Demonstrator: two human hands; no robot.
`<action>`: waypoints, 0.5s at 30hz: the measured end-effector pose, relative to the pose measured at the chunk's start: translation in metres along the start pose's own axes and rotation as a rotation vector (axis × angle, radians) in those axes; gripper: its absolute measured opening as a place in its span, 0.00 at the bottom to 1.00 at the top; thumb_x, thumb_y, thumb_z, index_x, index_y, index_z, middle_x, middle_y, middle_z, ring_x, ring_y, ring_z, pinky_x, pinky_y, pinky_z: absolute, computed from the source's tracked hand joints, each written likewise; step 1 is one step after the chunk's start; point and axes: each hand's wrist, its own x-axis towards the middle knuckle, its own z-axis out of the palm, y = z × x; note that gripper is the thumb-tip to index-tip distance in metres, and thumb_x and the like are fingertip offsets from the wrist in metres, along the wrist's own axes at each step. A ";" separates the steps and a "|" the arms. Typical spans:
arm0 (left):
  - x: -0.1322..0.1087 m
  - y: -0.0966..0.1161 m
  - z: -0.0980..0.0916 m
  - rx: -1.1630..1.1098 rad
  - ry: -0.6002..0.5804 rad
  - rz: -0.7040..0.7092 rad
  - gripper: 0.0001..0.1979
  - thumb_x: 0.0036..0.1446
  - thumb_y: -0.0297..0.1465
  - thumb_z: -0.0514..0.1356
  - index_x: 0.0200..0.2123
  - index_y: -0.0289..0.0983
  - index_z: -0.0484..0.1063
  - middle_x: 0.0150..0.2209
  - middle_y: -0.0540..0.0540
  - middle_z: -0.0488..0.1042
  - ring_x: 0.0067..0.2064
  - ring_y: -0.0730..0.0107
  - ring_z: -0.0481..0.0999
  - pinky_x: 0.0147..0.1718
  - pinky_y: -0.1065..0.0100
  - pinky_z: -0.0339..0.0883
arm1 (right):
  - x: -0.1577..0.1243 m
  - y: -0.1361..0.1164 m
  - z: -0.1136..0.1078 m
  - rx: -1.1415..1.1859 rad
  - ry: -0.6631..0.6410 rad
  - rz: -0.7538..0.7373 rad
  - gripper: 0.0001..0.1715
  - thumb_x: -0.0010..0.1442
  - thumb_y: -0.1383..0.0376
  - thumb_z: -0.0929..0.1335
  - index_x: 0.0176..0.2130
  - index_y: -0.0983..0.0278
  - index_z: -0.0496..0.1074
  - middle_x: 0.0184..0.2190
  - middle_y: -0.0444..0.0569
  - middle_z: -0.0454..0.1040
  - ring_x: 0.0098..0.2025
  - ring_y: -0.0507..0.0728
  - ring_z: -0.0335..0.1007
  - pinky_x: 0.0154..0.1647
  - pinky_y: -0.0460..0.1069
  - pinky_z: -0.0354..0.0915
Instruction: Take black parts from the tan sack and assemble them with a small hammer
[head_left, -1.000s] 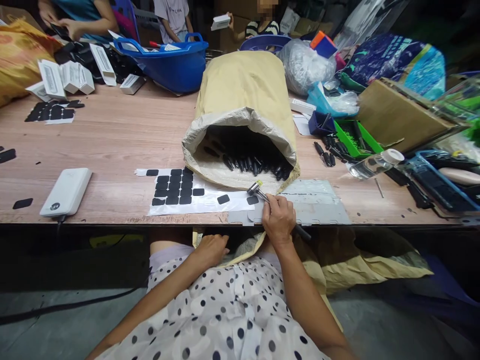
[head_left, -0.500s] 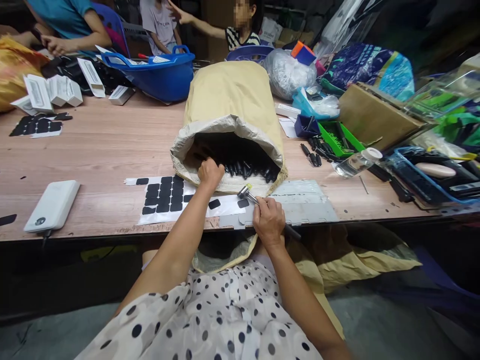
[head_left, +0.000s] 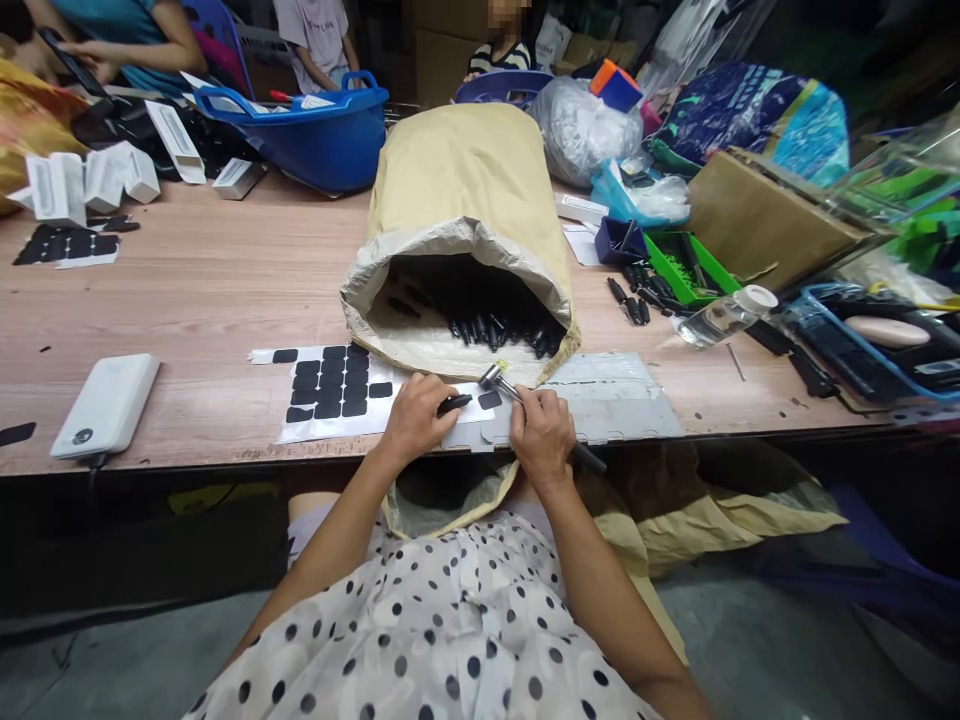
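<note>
Near the table's front edge my left hand (head_left: pixel 418 415) is closed on a small black part (head_left: pixel 454 403), whose tip points right. My right hand (head_left: pixel 543 432) grips a hammer (head_left: pixel 492 378); its metal head is up and to the left, its dark handle end shows below the hand. Beyond both hands lies a tan sack (head_left: pixel 461 165), its mouth facing me, with many black parts (head_left: pixel 480 328) inside. A white sheet with black stickers (head_left: pixel 330 385) is left of my left hand. A grey flat board (head_left: pixel 622 395) lies under and right of my right hand.
A white power bank (head_left: pixel 106 405) is at the left. A blue basin (head_left: pixel 315 135) and white boxes (head_left: pixel 56 190) stand further back. To the right are a green tray (head_left: pixel 686 268), a clear bottle (head_left: pixel 720 318) and a cardboard piece (head_left: pixel 772 215). People sit across the table.
My left hand has come out of the sack's mouth towards me, now with a black part in it. My right hand stays on the hammer. Across the table a person's outstretched arm has dropped.
</note>
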 end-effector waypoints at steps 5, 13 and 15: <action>-0.012 -0.010 0.010 -0.041 -0.018 -0.065 0.09 0.58 0.33 0.65 0.43 0.40 0.79 0.37 0.45 0.75 0.42 0.59 0.71 0.44 0.59 0.66 | 0.004 0.008 -0.007 0.053 -0.051 -0.022 0.18 0.66 0.65 0.63 0.50 0.60 0.77 0.35 0.51 0.70 0.38 0.59 0.63 0.38 0.51 0.60; -0.009 -0.009 0.013 -0.059 0.021 -0.122 0.05 0.58 0.34 0.66 0.38 0.41 0.78 0.35 0.47 0.73 0.42 0.59 0.70 0.44 0.59 0.66 | -0.014 -0.019 -0.038 0.454 -0.114 -0.082 0.23 0.72 0.62 0.57 0.60 0.59 0.70 0.44 0.52 0.76 0.45 0.57 0.74 0.46 0.50 0.70; -0.009 -0.009 0.012 -0.071 0.012 -0.126 0.06 0.58 0.35 0.66 0.38 0.41 0.79 0.35 0.47 0.73 0.41 0.59 0.70 0.44 0.59 0.66 | -0.018 -0.024 -0.042 0.487 -0.153 -0.104 0.23 0.72 0.62 0.57 0.61 0.59 0.70 0.43 0.52 0.77 0.43 0.56 0.74 0.45 0.50 0.71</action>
